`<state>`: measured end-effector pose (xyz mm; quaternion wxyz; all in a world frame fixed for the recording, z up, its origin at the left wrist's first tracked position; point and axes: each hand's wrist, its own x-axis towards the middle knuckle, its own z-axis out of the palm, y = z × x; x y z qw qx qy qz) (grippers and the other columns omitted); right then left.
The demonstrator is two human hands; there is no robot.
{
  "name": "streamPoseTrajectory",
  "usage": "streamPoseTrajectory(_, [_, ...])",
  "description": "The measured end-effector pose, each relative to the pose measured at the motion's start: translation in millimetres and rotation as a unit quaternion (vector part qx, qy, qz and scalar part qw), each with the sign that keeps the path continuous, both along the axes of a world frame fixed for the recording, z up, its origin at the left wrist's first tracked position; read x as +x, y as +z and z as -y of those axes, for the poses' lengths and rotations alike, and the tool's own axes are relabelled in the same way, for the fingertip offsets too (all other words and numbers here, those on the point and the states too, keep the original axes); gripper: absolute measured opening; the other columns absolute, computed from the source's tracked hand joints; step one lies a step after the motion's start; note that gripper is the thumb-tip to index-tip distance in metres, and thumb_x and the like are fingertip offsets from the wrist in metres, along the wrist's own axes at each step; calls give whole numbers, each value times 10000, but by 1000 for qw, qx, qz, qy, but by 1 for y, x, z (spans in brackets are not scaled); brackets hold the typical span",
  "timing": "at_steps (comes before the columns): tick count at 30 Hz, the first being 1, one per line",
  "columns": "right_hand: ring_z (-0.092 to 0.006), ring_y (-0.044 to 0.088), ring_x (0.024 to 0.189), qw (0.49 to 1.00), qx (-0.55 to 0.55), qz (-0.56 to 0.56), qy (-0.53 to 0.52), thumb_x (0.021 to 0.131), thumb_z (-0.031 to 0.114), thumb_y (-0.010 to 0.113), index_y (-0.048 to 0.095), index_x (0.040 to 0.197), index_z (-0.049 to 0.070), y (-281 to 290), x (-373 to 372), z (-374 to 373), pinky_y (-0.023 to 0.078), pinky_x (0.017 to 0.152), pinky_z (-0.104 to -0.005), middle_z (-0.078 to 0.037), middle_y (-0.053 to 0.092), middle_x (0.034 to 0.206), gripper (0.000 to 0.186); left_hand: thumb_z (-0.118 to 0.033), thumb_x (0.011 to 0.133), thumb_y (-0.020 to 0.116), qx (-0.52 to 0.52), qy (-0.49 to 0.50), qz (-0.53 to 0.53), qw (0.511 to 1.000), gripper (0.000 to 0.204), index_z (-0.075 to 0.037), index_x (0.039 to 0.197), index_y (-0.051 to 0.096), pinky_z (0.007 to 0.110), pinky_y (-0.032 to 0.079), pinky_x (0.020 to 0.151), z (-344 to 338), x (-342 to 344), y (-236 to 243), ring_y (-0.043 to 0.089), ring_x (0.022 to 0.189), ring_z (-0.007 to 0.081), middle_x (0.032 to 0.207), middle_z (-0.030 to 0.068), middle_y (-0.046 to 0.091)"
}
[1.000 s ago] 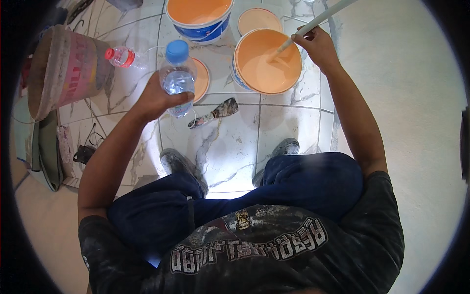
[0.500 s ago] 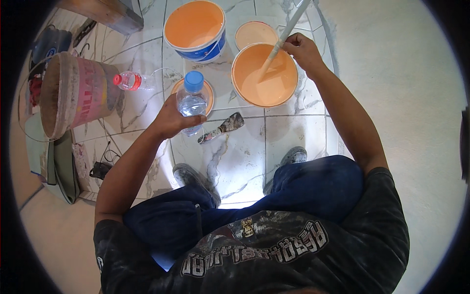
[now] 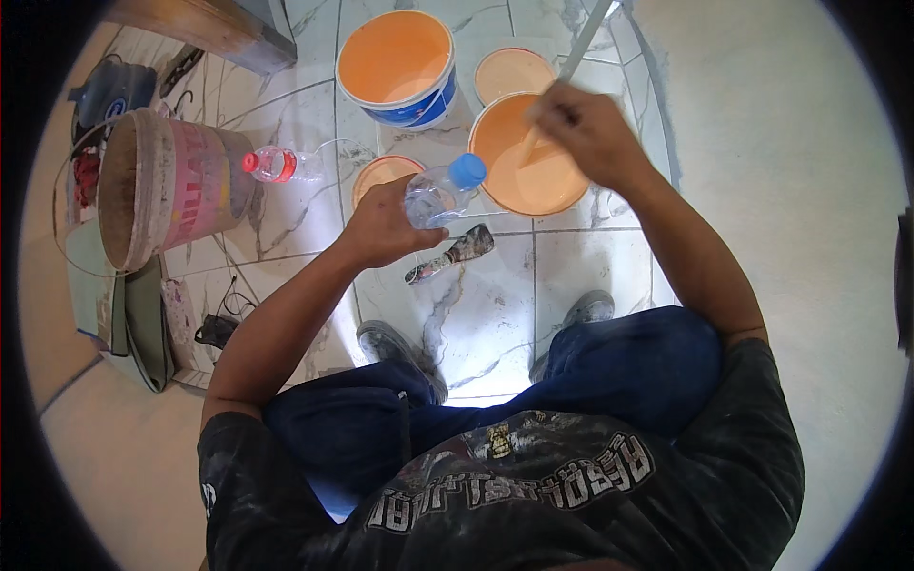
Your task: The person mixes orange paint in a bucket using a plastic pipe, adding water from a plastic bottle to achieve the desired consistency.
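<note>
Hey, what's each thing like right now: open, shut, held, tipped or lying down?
Blue-capped bottle: capped, tilted
Left hand: closed around that bottle
Pale stick: slanting, lower end in the front bucket
Right hand: gripping the stick, blurred
Front bucket: open, orange inside
Blue-and-white bucket: open, orange inside
Red-capped bottle: capped
Scraper: lying flat, smeared

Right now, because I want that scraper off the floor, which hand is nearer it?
Left. The left hand, holding a blue-capped bottle, is up and left of the scraper in the picture; the right hand, on the pole over the nearer bucket, is farther up and right.
</note>
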<state>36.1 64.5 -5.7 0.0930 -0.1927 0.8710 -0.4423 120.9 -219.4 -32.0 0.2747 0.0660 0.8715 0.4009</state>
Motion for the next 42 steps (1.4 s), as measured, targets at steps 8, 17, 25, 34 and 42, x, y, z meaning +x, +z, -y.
streamPoseTrajectory(8, [-200, 648, 690, 991, 53, -4, 124, 977, 314, 566, 611, 922, 0, 16, 16, 22, 498, 631, -333, -115, 632, 734, 322, -291, 637, 780, -60, -55, 11, 997, 638, 31, 1157, 600, 395, 515, 850, -25, -15, 14, 661, 918, 353, 1002, 223, 678])
streamPoseTrajectory(17, [-201, 633, 669, 986, 63, 78, 135, 956, 237, 587, 592, 942, -5, 28, 25, 13, 513, 643, -316, -128, 646, 785, 243, -321, 608, 772, -37, -84, 12, 996, 632, 12, 1125, 626, 387, 519, 838, -37, -15, 12, 664, 899, 342, 977, 212, 685])
streamPoseTrajectory(25, [-255, 660, 808, 958, 25, -123, 256, 789, 25, 706, 613, 933, 60, 16, 25, -8, 544, 715, -331, -89, 644, 991, 175, -304, 607, 782, -38, -151, 100, 983, 596, -4, 1101, 636, 389, 467, 904, -36, -25, 6, 646, 968, 320, 1016, 193, 678])
streamPoseTrajectory(34, [-191, 632, 863, 965, 9, -228, 133, 728, -10, 784, 623, 1086, 118, 16, 2, -57, 550, 725, -301, -47, 644, 1073, 413, -303, 664, 744, 44, -148, 289, 945, 566, 3, 1125, 622, 362, 468, 864, -28, -23, -2, 634, 926, 252, 1015, 143, 676])
streamPoseTrajectory(42, [-233, 638, 878, 978, -7, -193, 75, 755, 62, 723, 618, 1064, 82, 34, -3, -63, 557, 647, -305, -101, 637, 1004, 326, -342, 688, 721, 74, -127, 306, 941, 545, -11, 1113, 636, 355, 482, 836, -25, -25, -13, 633, 897, 230, 1003, 122, 673])
